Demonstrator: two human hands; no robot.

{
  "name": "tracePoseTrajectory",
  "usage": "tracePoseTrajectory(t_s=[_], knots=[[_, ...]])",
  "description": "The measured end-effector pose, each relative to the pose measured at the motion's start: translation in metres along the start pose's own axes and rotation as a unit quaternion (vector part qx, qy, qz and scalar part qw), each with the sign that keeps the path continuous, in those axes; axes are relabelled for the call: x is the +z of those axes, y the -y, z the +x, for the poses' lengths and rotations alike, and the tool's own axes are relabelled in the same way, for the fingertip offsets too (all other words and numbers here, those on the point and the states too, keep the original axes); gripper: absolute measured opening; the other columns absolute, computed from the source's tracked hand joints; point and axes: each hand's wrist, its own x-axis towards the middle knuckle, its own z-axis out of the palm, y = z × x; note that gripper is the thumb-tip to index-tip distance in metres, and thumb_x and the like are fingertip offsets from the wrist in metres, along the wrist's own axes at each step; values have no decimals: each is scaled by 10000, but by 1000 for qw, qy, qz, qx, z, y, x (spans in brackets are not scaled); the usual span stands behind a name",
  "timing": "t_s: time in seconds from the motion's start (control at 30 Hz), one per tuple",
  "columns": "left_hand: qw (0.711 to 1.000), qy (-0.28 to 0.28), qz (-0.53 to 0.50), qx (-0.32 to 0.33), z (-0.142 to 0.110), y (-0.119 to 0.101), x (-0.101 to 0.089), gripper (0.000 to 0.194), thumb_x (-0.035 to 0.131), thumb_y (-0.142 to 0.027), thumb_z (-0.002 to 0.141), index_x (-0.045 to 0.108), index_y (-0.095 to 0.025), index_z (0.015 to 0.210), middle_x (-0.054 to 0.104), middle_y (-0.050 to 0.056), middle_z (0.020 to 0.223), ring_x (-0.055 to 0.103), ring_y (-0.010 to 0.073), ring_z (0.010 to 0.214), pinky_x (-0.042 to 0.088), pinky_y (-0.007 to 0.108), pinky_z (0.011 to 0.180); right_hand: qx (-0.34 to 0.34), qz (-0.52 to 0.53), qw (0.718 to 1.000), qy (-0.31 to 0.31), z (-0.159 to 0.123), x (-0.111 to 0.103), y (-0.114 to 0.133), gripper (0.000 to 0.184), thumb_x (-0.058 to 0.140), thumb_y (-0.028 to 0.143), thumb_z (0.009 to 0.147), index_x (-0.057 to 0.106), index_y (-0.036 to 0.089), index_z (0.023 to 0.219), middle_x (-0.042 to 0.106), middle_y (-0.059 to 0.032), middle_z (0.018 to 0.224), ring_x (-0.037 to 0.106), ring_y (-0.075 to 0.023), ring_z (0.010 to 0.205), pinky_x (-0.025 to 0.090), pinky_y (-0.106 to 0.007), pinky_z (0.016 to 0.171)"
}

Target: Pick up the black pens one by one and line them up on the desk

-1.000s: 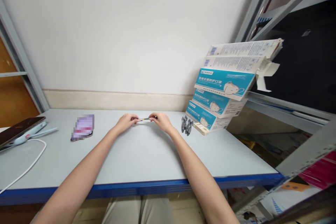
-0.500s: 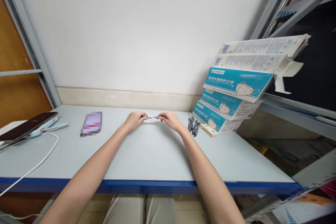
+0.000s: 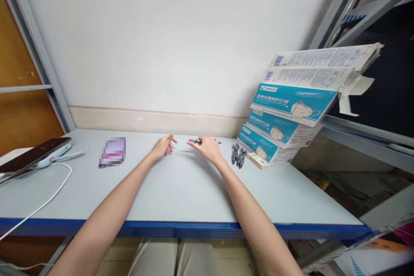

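Note:
Over the far middle of the desk, my right hand [image 3: 208,148] grips a slim dark pen [image 3: 193,140] held level, one end poking out left of the thumb and a thin tip to the right of the knuckles. My left hand [image 3: 162,147] hovers to its left, empty, with fingers loosely apart; a gap separates it from the pen. Just right of my right hand lie several small dark grey objects [image 3: 238,155], side by side, whose kind I cannot make out.
Teal-and-white mask boxes [image 3: 293,101] are stacked and leaning on the right. A pixelated purple packet [image 3: 113,152] lies on the left. Beyond it are a dark phone [image 3: 35,153], a light blue device [image 3: 53,157] and a white cable [image 3: 61,189]. The desk [image 3: 181,189] has a blue front edge.
My left hand has let go of the pen's left end and drawn slightly left, its fingers opening. The pen stays in my right hand and now shows on both sides of it.

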Motion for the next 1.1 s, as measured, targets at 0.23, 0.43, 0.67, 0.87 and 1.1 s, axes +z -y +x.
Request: tracePoseTrajectory(t_s=[0.23,0.43,0.67,0.87,1.1], knots=[[999,6,39,-20,-2,2,-9,657,214,-682,779,589,-143,754,532,-14,453,416,99,354,344,236,449,35,-9,998,-58,-1,-8,0,533,381,630,778,646,173,705,669,-80,748,578,-216,811,307,-311,750],[998,26,56,-19,-3,-1,-9,661,220,-693,764,585,-143,757,547,-5,469,424,113,376,339,248,459,79,-32,995,-55,1,-12,-1,497,364,557,814,690,183,801,681,-104,756,597,-204,781,328,-279,704],[996,46,76,-18,-2,3,-10,627,248,-682,768,594,-159,764,552,-15,485,431,120,403,354,255,490,112,-14,992,-50,5,-13,-8,550,332,594,814,698,183,802,678,-120,735,611,-215,746,357,-261,629],[993,55,97,-26,-5,-1,-9,629,255,-693,754,595,-164,740,547,-18,488,435,122,419,361,256,505,142,48,988,-30,4,-24,-12,604,229,605,847,648,171,874,666,-128,831,606,-241,805,399,-287,667],[995,54,82,-22,0,0,-14,609,273,-680,751,583,-156,760,552,-9,494,444,124,406,358,256,481,159,59,985,20,2,-21,-46,322,373,70,816,447,100,1128,569,-163,1069,570,-200,935,393,-250,748]])
